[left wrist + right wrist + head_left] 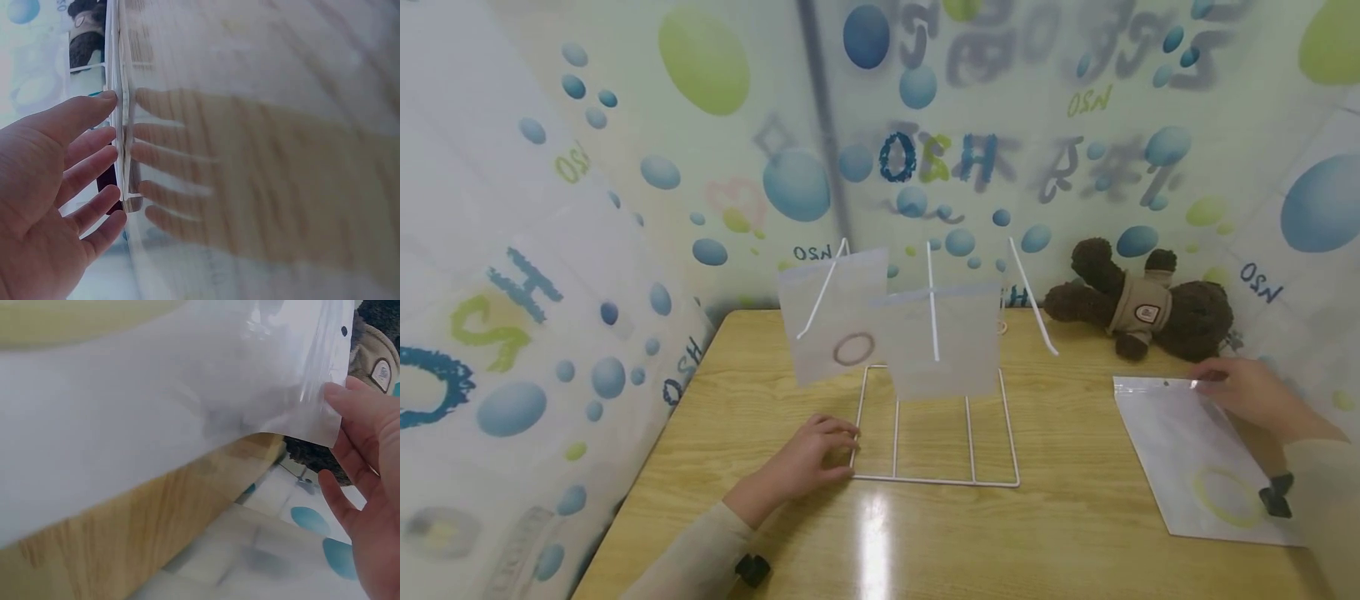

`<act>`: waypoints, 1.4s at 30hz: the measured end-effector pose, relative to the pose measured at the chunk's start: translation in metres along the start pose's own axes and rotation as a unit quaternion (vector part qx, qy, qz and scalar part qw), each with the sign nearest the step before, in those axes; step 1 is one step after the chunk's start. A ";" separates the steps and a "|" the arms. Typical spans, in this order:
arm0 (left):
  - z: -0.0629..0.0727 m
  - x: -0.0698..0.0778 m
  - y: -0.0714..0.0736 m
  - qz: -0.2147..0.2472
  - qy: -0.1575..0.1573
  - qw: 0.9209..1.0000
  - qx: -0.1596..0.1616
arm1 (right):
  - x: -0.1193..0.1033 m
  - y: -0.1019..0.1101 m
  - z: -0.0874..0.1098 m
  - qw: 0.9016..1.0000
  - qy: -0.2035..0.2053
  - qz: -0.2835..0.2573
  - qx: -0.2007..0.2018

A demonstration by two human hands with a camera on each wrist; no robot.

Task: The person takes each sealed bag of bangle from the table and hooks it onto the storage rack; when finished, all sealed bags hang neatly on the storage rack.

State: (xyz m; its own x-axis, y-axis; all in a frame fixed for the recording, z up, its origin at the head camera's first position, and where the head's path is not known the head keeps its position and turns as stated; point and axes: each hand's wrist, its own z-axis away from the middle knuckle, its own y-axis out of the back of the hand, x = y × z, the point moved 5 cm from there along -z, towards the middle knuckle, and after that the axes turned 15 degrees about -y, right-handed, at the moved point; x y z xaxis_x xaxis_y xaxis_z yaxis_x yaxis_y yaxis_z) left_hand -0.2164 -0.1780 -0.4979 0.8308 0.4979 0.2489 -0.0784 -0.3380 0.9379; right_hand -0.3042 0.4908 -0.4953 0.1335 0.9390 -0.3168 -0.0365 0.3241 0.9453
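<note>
A white wire rack (936, 481) stands on the wooden table, its three prongs pointing forward. My left hand (801, 458) rests at the front left corner of its base, fingertips and thumb at the wire; in the left wrist view those fingers (94, 165) are spread and loosely bent. Two clear bags hang from the left prong (822, 292) and middle prong; the left bag (808, 304) shows a brownish ring. On the right, my right hand (1255, 392) pinches the top corner of a zip bag (1165, 458) with a yellow ring (62, 328) inside.
A dark brown plush bear (1150, 304) in a beige top lies at the back right, just behind the zip bag. Curtains (797, 183) printed with blue and green bubbles enclose the table (737, 375) at the back and sides.
</note>
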 end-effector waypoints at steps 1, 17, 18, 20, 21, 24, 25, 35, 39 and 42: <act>0.000 0.000 0.000 0.001 0.000 1.000 0.000 | 0.000 0.001 0.002 1.000 -0.003 0.002 0.002; 0.001 -0.001 -0.001 0.002 0.003 1.000 0.005 | -0.039 0.041 0.052 0.985 0.094 0.008 0.147; 0.001 -0.001 -0.001 0.003 0.003 1.000 0.005 | -0.041 0.043 0.055 0.983 0.098 0.005 0.154; 0.001 -0.001 0.000 0.004 0.004 1.000 0.005 | -0.045 0.047 0.059 0.983 0.100 0.005 0.156; 0.000 -0.001 0.000 0.004 0.004 1.000 0.004 | -0.047 0.049 0.061 0.983 0.100 0.007 0.157; 0.000 0.000 0.000 0.005 0.005 1.000 0.002 | -0.053 0.054 0.067 0.983 0.095 0.008 0.154; 0.000 0.000 0.000 0.004 0.004 1.000 0.001 | -0.056 0.056 0.069 0.984 0.092 0.007 0.155; -0.001 0.000 -0.001 0.011 0.007 1.000 -0.002 | -0.091 0.082 0.101 0.967 0.154 0.006 0.203; 0.000 -0.001 -0.001 0.008 0.006 1.000 0.000 | -0.106 0.093 0.114 0.956 0.184 -0.014 0.230; 0.000 -0.001 0.000 0.006 0.005 1.000 0.002 | -0.114 0.099 0.122 0.949 0.199 -0.023 0.245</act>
State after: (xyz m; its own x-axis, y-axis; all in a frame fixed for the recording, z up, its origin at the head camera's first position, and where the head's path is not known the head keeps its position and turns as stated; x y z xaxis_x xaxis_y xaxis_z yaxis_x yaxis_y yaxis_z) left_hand -0.2171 -0.1785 -0.4987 0.8239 0.5023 0.2626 -0.0863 -0.3468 0.9340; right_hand -0.2022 0.4013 -0.3562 -0.2637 0.9257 -0.2711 0.4380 0.3653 0.8214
